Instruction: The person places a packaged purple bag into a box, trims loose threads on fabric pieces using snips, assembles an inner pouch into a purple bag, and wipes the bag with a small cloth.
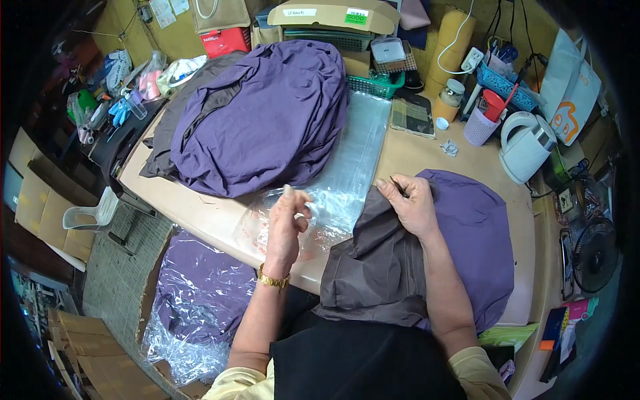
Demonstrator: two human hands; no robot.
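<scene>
My right hand (pixel 415 208) is closed on the upper edge of a dark grey cloth piece (pixel 380 267), thumb on top. A small dark thing shows at its fingers, too small to name. The grey cloth hangs over the table's front edge toward my lap and overlaps a purple cloth piece (pixel 475 247). My left hand (pixel 288 217), with a gold watch band (pixel 274 277) at the wrist, is raised over clear plastic with its fingers curled in. Whether a small thing is pinched there cannot be made out.
A large heap of purple cloth (pixel 267 120) lies at the table's back left, beside clear plastic bags (pixel 353 147). Bagged purple cloth (pixel 207 287) sits in a carton below left. A white kettle (pixel 525 147), a lilac cup (pixel 479 128) and a notebook (pixel 413 115) stand or lie at the back right.
</scene>
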